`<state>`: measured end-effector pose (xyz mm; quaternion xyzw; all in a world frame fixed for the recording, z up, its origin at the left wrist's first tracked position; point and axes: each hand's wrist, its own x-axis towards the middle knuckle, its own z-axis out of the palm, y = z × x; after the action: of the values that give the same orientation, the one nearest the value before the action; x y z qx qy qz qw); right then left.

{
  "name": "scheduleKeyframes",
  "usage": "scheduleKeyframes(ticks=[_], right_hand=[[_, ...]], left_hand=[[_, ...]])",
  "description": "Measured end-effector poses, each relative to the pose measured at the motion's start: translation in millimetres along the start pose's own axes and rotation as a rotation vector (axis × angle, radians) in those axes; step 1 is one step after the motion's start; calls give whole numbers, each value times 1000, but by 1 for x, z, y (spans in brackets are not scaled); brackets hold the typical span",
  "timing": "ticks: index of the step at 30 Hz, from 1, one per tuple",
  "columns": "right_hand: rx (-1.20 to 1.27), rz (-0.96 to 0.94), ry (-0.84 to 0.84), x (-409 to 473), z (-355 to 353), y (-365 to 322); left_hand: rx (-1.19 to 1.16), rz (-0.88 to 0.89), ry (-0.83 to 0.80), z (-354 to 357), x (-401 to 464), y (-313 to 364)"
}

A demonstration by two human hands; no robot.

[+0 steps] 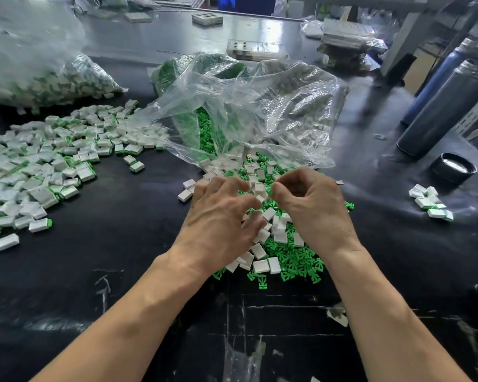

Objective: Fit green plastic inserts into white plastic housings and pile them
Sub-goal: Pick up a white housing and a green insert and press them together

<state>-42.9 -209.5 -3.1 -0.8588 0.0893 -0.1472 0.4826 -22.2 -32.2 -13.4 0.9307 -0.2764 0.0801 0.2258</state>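
Table (138, 244): black, bearing everything.
Assembled pile (39, 166): spread at the left.
Loose heap (282, 252): white housings and green inserts under both hands.
Left hand (218, 221): fingers curled, reaching into heap; grip unclear.
Right hand (312, 208): pinching a green insert (269, 191).

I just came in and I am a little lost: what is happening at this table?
A person is assembling small plastic parts by hand. Both hands work over a mixed heap of white housings and green inserts spilling from an open clear bag. The right hand pinches a green insert at its fingertips; the left hand reaches into the heap with curled fingers, but what it holds is hidden. Finished pieces lie in a large pile to the left.
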Motion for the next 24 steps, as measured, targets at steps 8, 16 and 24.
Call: scheduleKeyframes(ticks=[8,16,24], right_hand=[[242,79,-12,0,1,-3],[374,63,-64,-5,2,-8],[574,-11,-106,-8,5,-10]], left_hand=[[-100,-65,141,4,0,6],[-879,-219,228,-13,-3,5],[-1150,-200,211,-17,-4,4]])
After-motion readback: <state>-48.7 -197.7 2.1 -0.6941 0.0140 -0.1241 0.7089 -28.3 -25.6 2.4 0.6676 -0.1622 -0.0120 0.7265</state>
